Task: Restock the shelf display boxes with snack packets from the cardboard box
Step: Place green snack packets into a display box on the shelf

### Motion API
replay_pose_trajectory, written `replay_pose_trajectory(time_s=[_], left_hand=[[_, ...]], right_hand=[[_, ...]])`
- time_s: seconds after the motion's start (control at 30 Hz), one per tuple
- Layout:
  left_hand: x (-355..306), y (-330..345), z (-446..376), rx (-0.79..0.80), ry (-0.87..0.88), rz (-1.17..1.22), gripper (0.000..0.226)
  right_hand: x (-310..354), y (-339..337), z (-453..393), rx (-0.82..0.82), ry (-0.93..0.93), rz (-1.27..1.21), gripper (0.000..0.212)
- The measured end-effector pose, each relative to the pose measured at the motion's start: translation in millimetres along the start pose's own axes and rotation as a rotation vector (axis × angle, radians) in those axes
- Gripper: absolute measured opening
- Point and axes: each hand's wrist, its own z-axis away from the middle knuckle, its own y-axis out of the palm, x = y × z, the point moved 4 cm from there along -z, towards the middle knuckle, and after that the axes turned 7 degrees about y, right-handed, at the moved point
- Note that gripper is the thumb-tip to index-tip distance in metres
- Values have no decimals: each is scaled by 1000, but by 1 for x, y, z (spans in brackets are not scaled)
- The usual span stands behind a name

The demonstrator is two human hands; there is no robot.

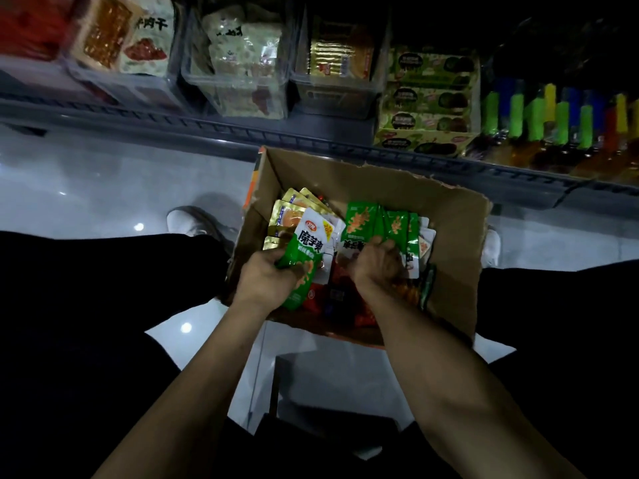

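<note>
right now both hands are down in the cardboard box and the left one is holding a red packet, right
Not quite: the head view shows the left hand holding a green and white packet, not a red one. Both hands are down in the cardboard box, the right hand among green packets.

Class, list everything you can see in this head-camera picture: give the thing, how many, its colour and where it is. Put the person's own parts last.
cardboard box: one, brown, on the floor below the shelf
green packets: several, in the box
gold packets: a few, box's left side
red packets: some, box's bottom
clear display boxes: a few, on the shelf, holding packets
green display boxes: a stack, shelf, right
lighters: many, mixed colours, far right
left hand: holds a green packet
right hand: grips packets
</note>
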Motion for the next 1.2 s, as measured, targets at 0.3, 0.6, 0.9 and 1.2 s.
replay_pose_trajectory(time_s=[0.3,0.6,0.9,1.2], left_hand=[[-10,-1,-5,-39,-35,181,19],[-37,4,-6,-77,45,322,10],[-86,11,19,107,389,156,14],[-115,-11,49,146,552,223,33]], right_hand=[[-18,2,-13,-2,180,-205,41],[-36,-50,-12,-93,98,-833,14],[-34,-180,42,108,-345,-1003,20],[-15,-220,94,403,-266,-1418,20]])
